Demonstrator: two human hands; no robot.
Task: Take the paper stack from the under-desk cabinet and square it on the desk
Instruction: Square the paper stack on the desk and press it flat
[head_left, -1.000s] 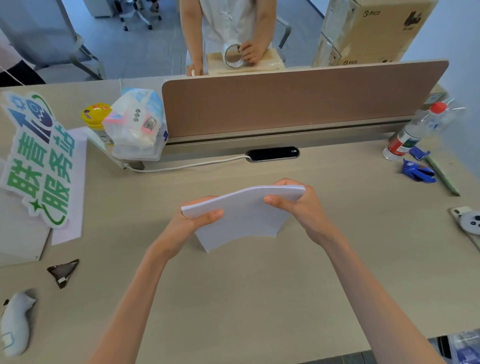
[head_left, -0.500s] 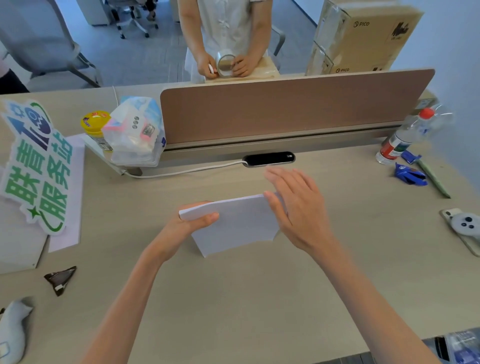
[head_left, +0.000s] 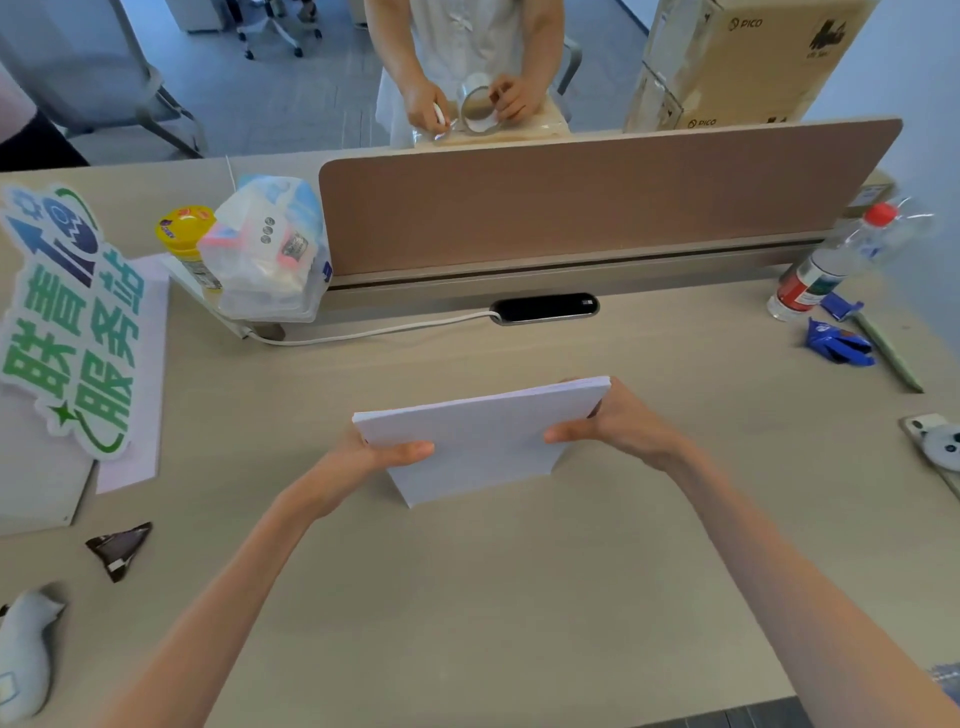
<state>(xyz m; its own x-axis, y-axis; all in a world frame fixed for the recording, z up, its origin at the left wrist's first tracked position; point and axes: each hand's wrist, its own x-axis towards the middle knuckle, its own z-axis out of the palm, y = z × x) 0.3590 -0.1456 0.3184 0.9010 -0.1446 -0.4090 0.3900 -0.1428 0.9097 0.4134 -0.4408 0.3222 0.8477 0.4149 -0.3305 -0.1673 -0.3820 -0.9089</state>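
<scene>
A white paper stack (head_left: 483, 441) stands on its lower edge on the beige desk (head_left: 467, 597), tilted back toward me, in the middle of the view. My left hand (head_left: 358, 462) grips its left side, thumb across the front sheet. My right hand (head_left: 618, 426) grips the right side near the top corner, thumb on the front. The top edge of the stack looks even. The under-desk cabinet is not in view.
A brown divider panel (head_left: 597, 197) runs across the back of the desk. A green-and-blue sign (head_left: 67, 322), a plastic bag of items (head_left: 270, 254) and a yellow-lidded jar (head_left: 187, 234) are at left. A water bottle (head_left: 841, 260), blue wrappers (head_left: 836, 345) and a phone (head_left: 935, 441) lie at right. A person stands behind the divider.
Half a second ago my right hand was open and flat against the stack's right edge. Now it is closed on that side again, and the stack stands a little more upright.
</scene>
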